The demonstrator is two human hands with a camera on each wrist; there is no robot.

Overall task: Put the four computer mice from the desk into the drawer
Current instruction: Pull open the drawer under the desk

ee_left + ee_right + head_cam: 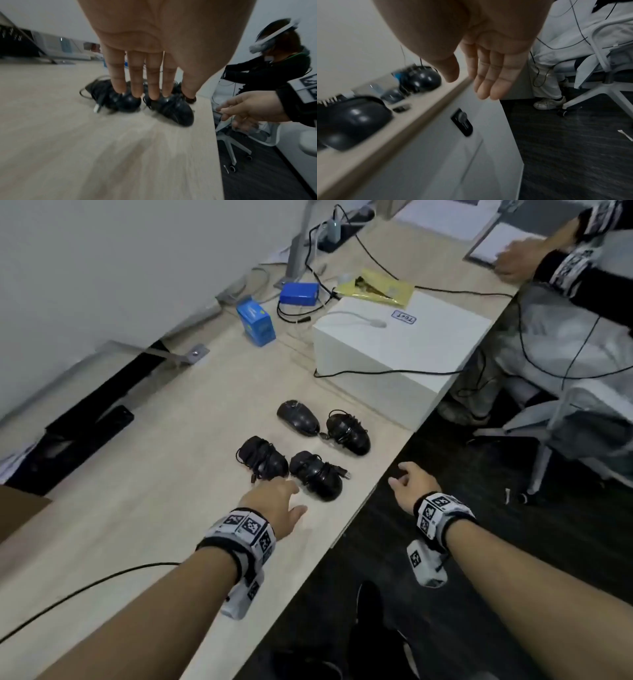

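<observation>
I see all four black computer mice on the desk [144,508], grouped close to its front edge, which I take as my landmark. The near-left mouse [262,457] and the near-right mouse [317,475] lie side by side, cables wound round them; the near-right one sits just beside the edge, its plug pointing toward it. Farther along the edge lie the far-left mouse [298,417] and the far-right mouse [348,432], almost touching each other. My left hand [274,505] is over the desk surface just short of the near pair, fingers [134,79] straight and close together, holding nothing; from the left wrist view the tips seem to reach both near mice, but blur keeps me from telling whether they touch. My right hand [412,482] hangs past the edge, over the dark floor [462,594], fingers loose and slightly spread, empty. Below the edge, the right wrist view shows a white drawer front [436,155] with a small black lock [462,122], closed flush. The surface on the near side of the mice is bare wood with one black cable [85,587] crossing it. Beyond the mice a white box [394,344] stands at the edge, well apart from the near pair. Another person's chair [565,422] stands off the edge, farther along.
</observation>
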